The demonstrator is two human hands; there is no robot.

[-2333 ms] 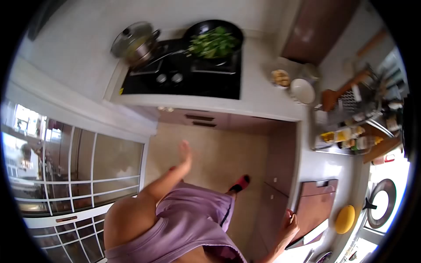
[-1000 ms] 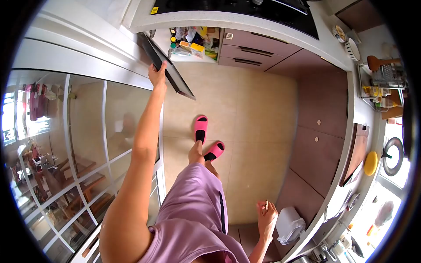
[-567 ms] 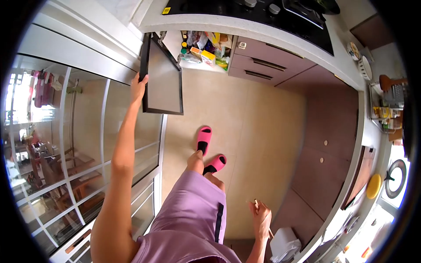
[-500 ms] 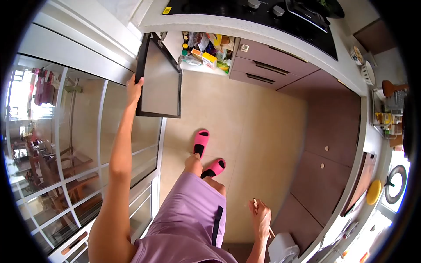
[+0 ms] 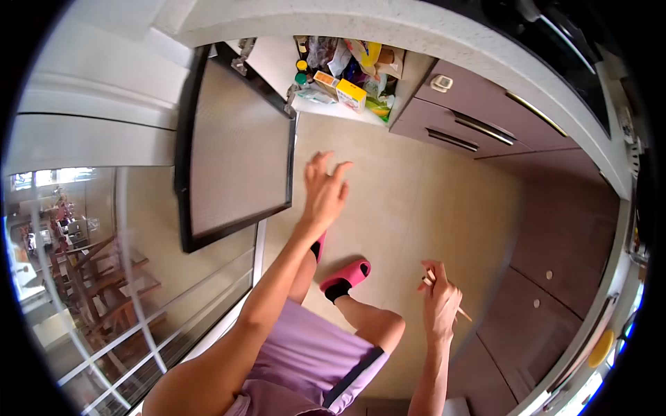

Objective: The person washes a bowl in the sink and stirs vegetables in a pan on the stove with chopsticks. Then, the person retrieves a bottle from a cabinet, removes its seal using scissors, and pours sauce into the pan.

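Note:
My left hand (image 5: 325, 191) is empty, its fingers apart and curved, over the floor just right of the open cabinet door (image 5: 239, 149). The dark-framed door stands wide, not touched by the hand. Inside the cabinet are a yellow box (image 5: 351, 96), an orange-and-white box (image 5: 326, 80), bottles with yellow and green caps, and several plastic bags. My right hand (image 5: 441, 301) is closed around thin wooden sticks (image 5: 463, 313), which look like chopsticks, over the floor at the lower right.
Drawers with metal handles (image 5: 483, 128) adjoin the cabinet on the right, under the counter edge (image 5: 388, 28). More brown cabinet fronts (image 5: 555, 243) line the right side. A glass-paned sliding door (image 5: 132, 263) stands at the left. A pink slipper (image 5: 354, 274) is on my foot.
My left hand has let go of the cabinet door and moved right, toward the cabinet opening. The view has come closer and lower, and my knees are bent. My right hand still holds the sticks.

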